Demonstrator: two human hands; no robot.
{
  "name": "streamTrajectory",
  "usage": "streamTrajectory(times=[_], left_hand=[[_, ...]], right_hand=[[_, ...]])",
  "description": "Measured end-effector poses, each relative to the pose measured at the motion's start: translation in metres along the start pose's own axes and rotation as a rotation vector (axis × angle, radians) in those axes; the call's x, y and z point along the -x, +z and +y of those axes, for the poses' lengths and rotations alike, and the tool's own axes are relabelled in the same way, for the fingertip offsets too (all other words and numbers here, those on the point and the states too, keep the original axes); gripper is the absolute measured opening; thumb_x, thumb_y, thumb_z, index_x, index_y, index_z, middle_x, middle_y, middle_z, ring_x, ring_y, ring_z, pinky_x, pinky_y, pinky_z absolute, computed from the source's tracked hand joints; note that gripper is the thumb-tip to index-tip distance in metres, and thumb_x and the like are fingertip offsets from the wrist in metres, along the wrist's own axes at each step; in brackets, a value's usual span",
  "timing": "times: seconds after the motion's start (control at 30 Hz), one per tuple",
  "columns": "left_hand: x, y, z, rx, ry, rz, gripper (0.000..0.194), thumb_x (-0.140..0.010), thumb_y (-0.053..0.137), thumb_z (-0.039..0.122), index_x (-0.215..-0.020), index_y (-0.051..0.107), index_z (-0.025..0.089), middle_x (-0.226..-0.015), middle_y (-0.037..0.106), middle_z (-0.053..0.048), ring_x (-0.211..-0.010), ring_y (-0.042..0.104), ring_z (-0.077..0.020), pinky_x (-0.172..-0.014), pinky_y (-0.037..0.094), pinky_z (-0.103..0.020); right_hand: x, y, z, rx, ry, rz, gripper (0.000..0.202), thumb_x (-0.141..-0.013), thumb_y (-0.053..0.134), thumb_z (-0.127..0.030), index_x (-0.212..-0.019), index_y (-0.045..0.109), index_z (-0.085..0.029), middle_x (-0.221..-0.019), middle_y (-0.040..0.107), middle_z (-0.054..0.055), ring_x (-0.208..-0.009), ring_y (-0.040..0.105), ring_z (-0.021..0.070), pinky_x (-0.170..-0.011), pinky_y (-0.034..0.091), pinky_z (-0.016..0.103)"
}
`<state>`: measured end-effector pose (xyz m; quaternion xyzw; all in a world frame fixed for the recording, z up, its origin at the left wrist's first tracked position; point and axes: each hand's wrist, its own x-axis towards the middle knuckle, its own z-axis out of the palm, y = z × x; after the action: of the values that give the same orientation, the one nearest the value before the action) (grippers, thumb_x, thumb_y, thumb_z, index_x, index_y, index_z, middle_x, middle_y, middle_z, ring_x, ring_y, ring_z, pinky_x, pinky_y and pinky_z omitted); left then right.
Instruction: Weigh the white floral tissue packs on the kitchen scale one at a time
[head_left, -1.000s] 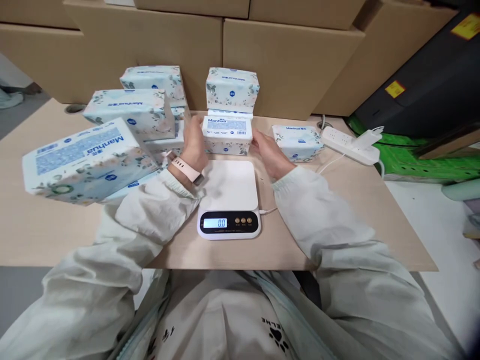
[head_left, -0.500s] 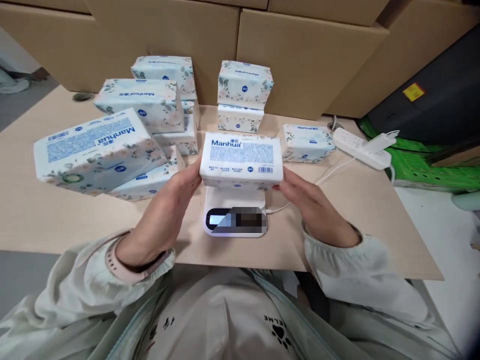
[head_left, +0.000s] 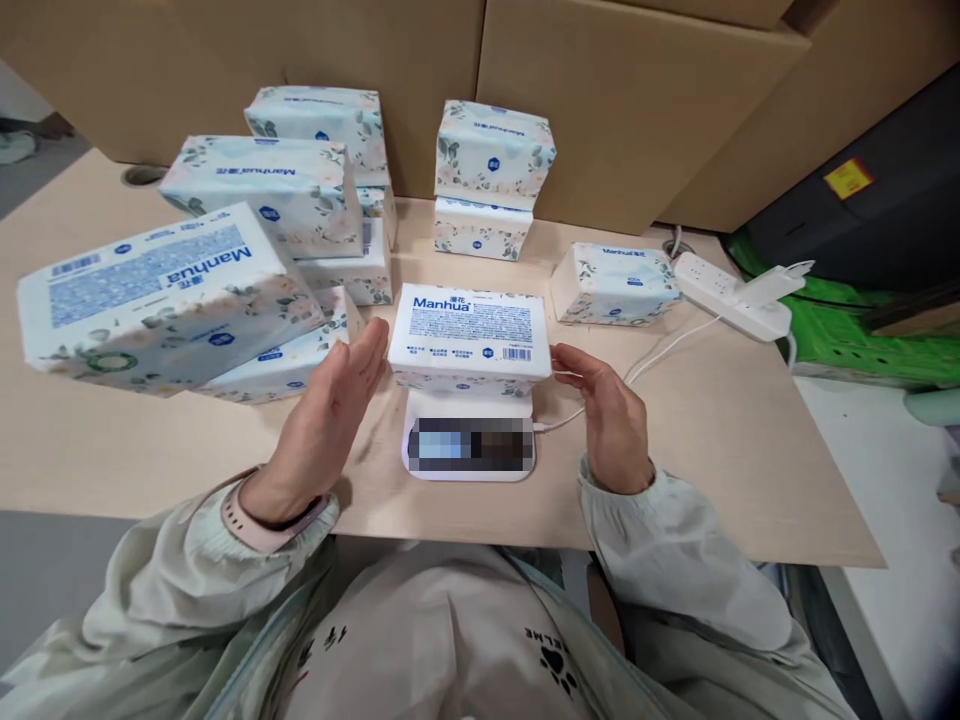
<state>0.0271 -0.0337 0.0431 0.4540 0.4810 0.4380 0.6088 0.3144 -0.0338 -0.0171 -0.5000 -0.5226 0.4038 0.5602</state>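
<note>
A white Manhua tissue pack rests on a small white scale, whose display is pixelated. Just left of the pack is my left hand, upright with its fingers stretched out and a narrow gap to the pack. To the right, my right hand is held open, fingertips close by the pack's right end; whether they touch it is unclear. Neither hand holds anything.
Stacked tissue packs stand at the left, two more at the back, and a single pack at the right. A white power strip and cable lie beside it. Cardboard boxes line the table's rear.
Both hands have let go of the tissue pack and moved apart from its sides. The pack now sits lower in the view on the scale, and the camera view has shifted slightly.
</note>
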Motion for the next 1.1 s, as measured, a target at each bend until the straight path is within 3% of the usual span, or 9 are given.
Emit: streamTrajectory(times=[0.33,0.9,1.1], left_hand=[[0.0008,-0.0037,-0.0012,0.010,0.004,0.007,0.077,-0.109,0.036,0.069,-0.173,0.043,0.029,-0.184,0.027,0.005,-0.176,0.007,-0.0307,-0.147,0.007,-0.051],[0.0048,-0.0050,0.0012,0.001,-0.052,0.038,0.072,-0.116,0.017,0.051,-0.179,0.023,0.018,-0.184,0.027,0.000,-0.174,0.019,-0.0242,-0.147,0.015,-0.047],[0.0046,-0.0062,0.0015,-0.029,-0.063,0.009,0.074,-0.114,0.018,0.058,-0.178,0.029,0.022,-0.186,0.022,0.002,-0.175,0.014,-0.0246,-0.147,0.014,-0.045]], right_hand=[[0.0009,0.0016,-0.0028,-0.007,-0.014,0.048,0.047,-0.108,0.052,-0.061,-0.123,0.083,-0.030,-0.132,0.084,0.005,-0.125,0.076,0.0290,-0.114,0.056,0.054],[0.0007,0.0007,0.0004,-0.002,-0.055,0.064,0.047,-0.108,0.050,-0.061,-0.120,0.085,-0.032,-0.127,0.085,0.003,-0.120,0.075,0.0268,-0.110,0.054,0.050],[-0.0001,0.0008,0.0007,0.001,-0.066,0.077,0.047,-0.108,0.050,-0.060,-0.120,0.085,-0.031,-0.127,0.085,0.004,-0.119,0.076,0.0265,-0.108,0.055,0.049]])
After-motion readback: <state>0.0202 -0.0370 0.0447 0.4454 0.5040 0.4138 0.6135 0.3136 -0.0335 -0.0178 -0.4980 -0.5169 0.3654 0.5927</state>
